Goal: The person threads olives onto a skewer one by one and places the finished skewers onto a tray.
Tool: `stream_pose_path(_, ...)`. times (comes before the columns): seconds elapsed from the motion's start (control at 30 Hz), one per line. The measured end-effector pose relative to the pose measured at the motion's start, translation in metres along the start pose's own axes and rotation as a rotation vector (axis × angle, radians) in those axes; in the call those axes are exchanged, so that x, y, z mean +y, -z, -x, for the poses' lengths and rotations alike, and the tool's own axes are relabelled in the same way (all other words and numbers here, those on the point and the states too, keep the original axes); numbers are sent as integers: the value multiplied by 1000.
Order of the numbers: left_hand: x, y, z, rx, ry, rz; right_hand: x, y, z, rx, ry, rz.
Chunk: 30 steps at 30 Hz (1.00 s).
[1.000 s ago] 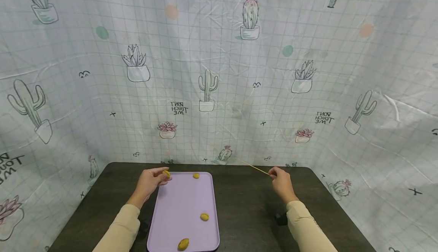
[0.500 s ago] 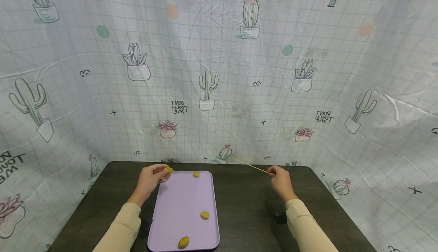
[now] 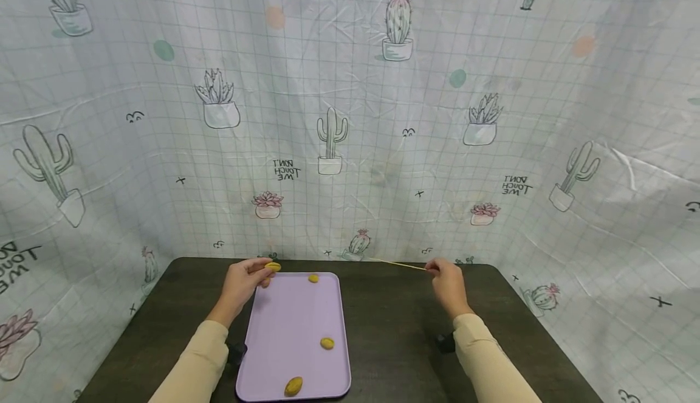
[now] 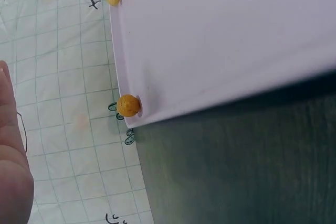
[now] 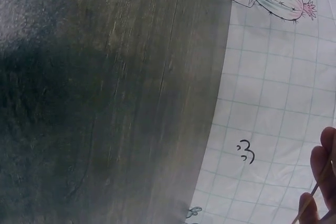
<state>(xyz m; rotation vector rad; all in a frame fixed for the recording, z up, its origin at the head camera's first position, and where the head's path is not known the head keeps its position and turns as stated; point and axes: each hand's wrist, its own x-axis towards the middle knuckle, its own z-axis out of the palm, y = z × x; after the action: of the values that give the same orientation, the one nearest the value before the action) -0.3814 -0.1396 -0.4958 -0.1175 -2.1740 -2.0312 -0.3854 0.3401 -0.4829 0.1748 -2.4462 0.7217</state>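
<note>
With left hand [image 3: 240, 284], pinches yellow oval [image 3: 273, 267] at rounded lilac tray [image 3: 290, 324] rim's eleven o'clock. With right hand [image 3: 449, 284], pinches slender stick [image 3: 401, 264] at two.

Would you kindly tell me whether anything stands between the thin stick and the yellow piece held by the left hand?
Nothing visible does: in the head view, the gap between the thin stick and the held yellow piece looks open; the tray shows below.

From the head, we look forward and down over the whole tray [image 3: 295, 324]; from the left wrist, closely onto its far-left corner, which both views share; from the right wrist, onto the bench [image 5: 131, 103] right of it.
</note>
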Motion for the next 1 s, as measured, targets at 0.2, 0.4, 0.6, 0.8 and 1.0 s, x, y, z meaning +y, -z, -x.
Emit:
stream_pose_path(0.2,5,-1,0,4,9,12,-5,-1,-5,25,5,1)
stream_pose_path(0.4,4,-4,-2,6,14,10,-11,-4,-6,76,57,19)
stream_pose_path(0.6,6,-10,-2,0,11,17,-22,-3,-8,74,91,26)
stream_pose_path(0.8,11,-14,-2,-16,-4,53,-25,-4,-10,84,85,33)
stream_pose_path(1.0,14,-17,-1,-36,-38,14,-27,-7,-11,85,71,36)
